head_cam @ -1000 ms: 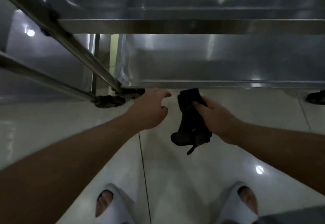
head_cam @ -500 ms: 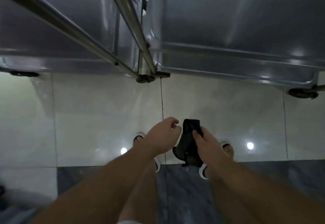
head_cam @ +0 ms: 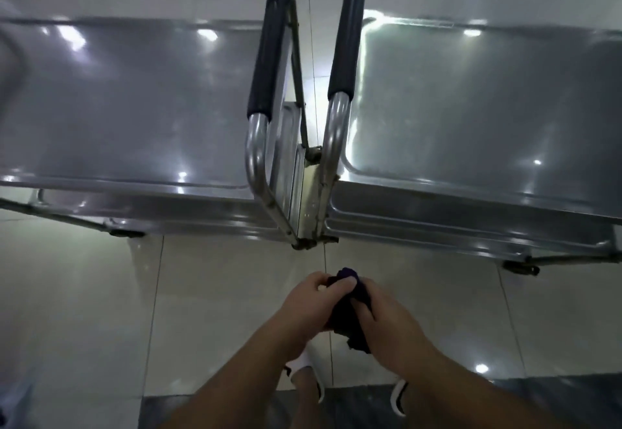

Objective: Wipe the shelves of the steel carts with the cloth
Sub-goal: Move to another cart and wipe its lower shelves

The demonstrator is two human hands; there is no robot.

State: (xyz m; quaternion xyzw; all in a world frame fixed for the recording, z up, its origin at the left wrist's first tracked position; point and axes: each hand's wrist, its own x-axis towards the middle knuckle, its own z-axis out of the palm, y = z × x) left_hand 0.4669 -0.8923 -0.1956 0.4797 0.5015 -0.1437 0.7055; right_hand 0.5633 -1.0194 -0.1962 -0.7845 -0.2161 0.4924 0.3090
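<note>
Two steel carts stand side by side in front of me, seen from above. The left cart's top shelf (head_cam: 128, 98) and the right cart's top shelf (head_cam: 488, 108) are bare and shiny. Their black-sleeved push handles (head_cam: 266, 58) meet in the middle. Below them, over the floor, a dark bunched cloth (head_cam: 350, 314) hangs between my hands. My left hand (head_cam: 309, 307) grips its upper part with curled fingers. My right hand (head_cam: 387, 321) holds it from the right side. Both hands are clear of the carts.
Pale glossy floor tiles (head_cam: 218, 294) lie between me and the carts, with a darker strip near my feet in white slippers (head_cam: 303, 368). Cart wheels (head_cam: 520, 267) stick out at the lower corners. A lower shelf edge (head_cam: 437, 223) shows under the right top shelf.
I have straightened up, so the view went from the low shelves to the carts' tops. My left hand, empty before, now grips the cloth together with my right.
</note>
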